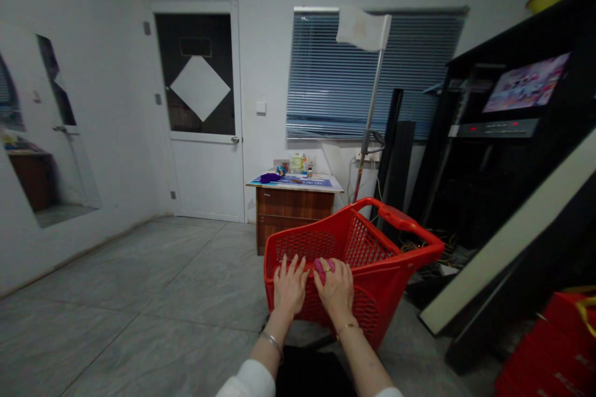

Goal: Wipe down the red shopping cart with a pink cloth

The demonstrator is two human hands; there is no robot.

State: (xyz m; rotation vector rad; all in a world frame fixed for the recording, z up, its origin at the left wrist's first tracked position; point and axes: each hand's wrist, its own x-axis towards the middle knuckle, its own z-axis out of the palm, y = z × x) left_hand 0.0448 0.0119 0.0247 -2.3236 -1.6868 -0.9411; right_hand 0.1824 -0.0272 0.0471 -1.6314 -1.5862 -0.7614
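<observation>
A red plastic shopping cart (391, 260) with a mesh basket and a raised red handle (395, 218) stands on the floor in front of me. My left hand (289, 288) rests on the near rim of the basket with its fingers spread. Right beside it, my right hand (336, 288) is closed on a small pink cloth (321, 267) that it presses against the same rim. What lies inside the basket is hidden from here.
A wooden cabinet (293, 208) with small items on top stands behind the cart, next to a white door (205, 118). A mop pole (370, 118) leans by the blinds. Black shelving (512, 155) and a leaning board (507, 242) crowd the right; red baskets (554, 353) sit low right.
</observation>
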